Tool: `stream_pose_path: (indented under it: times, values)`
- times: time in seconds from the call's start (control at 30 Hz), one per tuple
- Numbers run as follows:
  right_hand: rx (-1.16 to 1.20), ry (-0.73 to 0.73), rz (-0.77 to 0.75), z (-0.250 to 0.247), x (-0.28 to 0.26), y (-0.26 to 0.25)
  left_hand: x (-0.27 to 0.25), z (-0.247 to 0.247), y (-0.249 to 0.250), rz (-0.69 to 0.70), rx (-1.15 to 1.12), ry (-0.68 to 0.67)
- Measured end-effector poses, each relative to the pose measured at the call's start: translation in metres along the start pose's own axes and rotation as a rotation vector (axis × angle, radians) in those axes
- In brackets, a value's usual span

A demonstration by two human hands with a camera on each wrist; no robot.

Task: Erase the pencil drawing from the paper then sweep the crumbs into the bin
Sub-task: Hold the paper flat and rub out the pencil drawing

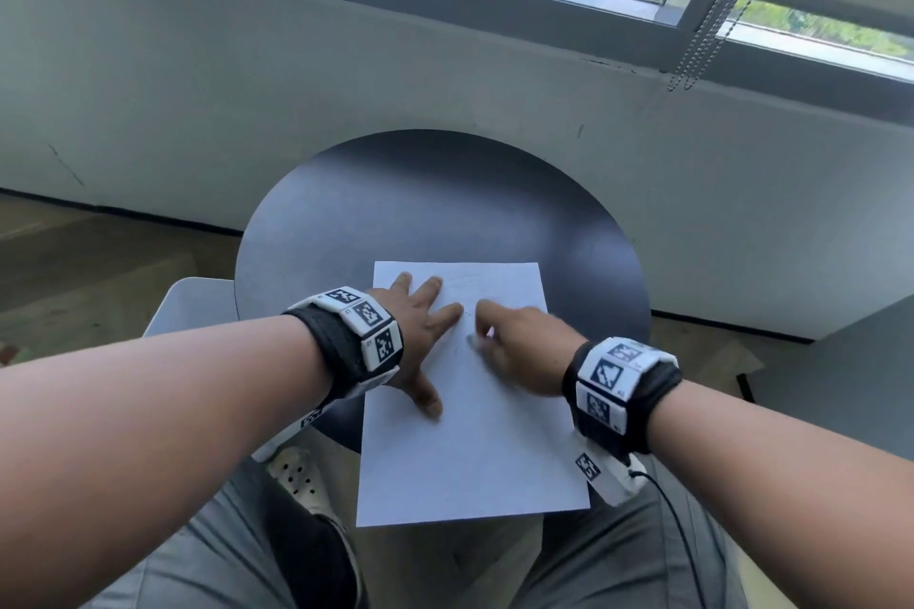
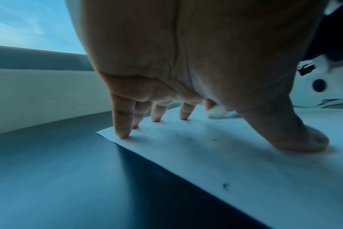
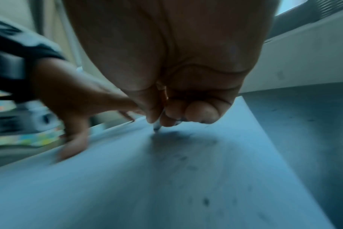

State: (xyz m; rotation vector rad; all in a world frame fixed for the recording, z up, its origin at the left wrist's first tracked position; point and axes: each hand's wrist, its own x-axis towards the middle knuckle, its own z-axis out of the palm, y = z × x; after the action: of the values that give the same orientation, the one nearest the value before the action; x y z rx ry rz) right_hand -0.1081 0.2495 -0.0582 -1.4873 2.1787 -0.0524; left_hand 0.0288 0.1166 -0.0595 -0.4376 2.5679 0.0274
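A white sheet of paper [image 1: 475, 450] lies on the round dark table [image 1: 420, 203], and its near end overhangs the table's edge above my lap. Faint pencil lines [image 1: 465, 282] show near its far edge. My left hand [image 1: 425, 326] presses flat on the sheet's left side with fingers spread [image 2: 121, 124]. My right hand [image 1: 499, 336] pinches a small white eraser [image 2: 216, 112] between thumb and fingers, its tip [image 3: 158, 126] on the paper just right of the left index finger. Dark eraser crumbs [image 2: 225, 186] lie scattered on the sheet [image 3: 206, 201].
A white bin [image 1: 193, 307] stands on the floor at the table's left, partly under its rim. The wall and window sill run close behind the table. A bead chain [image 1: 712, 15] hangs at the upper right. My knees and a white shoe [image 1: 297, 475] are below the table.
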Motion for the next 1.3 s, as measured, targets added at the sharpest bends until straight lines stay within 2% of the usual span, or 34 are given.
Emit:
stream_pose_path:
  times: [0.07,0.13,0.23,0.3,0.37,0.43,0.5,0.67,0.73,0.83,0.87,0.9,1.0,1.03,1.1,1.17,1.2,1.23,1.3]
  values:
    - [-0.051,-0.112,-0.154,0.006,-0.015,-0.012,0.001,0.000,0.001,-0.001,0.002,-0.015]
    - [-0.085,-0.151,-0.179,0.003,-0.015,-0.012,0.002,-0.001,0.002,-0.003,0.003,-0.036]
    - [-0.057,-0.008,0.018,-0.013,0.008,0.007,0.003,-0.003,0.002,-0.014,-0.002,-0.068]
    - [-0.056,0.054,0.074,-0.015,0.014,0.011,0.003,-0.003,0.001,-0.009,-0.010,-0.080]
    - [-0.061,0.018,0.000,-0.008,0.002,0.002,0.004,-0.003,0.001,0.009,-0.012,-0.076]
    - [-0.066,-0.101,-0.140,0.004,-0.018,-0.013,0.003,-0.004,0.003,0.018,-0.008,-0.086]
    - [-0.077,-0.155,-0.198,0.005,-0.022,-0.015,0.003,-0.006,0.004,0.017,0.007,-0.097]
    - [-0.013,0.074,0.141,-0.016,0.011,0.016,0.003,-0.008,0.005,0.002,-0.002,-0.118]
    - [-0.060,0.065,0.082,-0.008,0.002,0.007,0.003,-0.010,0.007,-0.004,0.007,-0.133]
    - [-0.082,-0.074,-0.145,0.010,-0.022,-0.013,0.004,-0.013,0.009,-0.003,0.003,-0.141]
    - [-0.099,-0.094,-0.168,0.010,-0.022,-0.013,0.004,-0.013,0.009,-0.004,0.007,-0.142]
    - [-0.107,-0.079,-0.143,0.005,-0.016,-0.010,0.003,-0.013,0.009,-0.005,0.010,-0.143]
    - [-0.120,0.051,0.079,-0.011,0.004,0.012,0.003,-0.013,0.010,-0.013,0.007,-0.139]
    - [-0.126,0.081,0.093,-0.012,0.005,0.014,0.002,-0.013,0.011,-0.018,0.004,-0.142]
    - [-0.135,0.055,-0.003,-0.006,-0.008,0.002,0.000,-0.015,0.013,-0.020,-0.008,-0.151]
    - [-0.126,-0.082,-0.164,0.005,-0.027,-0.012,0.000,-0.015,0.014,-0.016,-0.003,-0.147]
    - [-0.123,-0.142,-0.198,0.006,-0.032,-0.014,-0.001,-0.015,0.014,-0.018,0.000,-0.147]
    - [-0.130,-0.141,-0.186,0.004,-0.030,-0.011,-0.001,-0.015,0.015,-0.022,-0.002,-0.149]
    - [-0.135,-0.034,-0.023,-0.007,-0.013,0.007,-0.001,-0.016,0.015,-0.029,-0.017,-0.158]
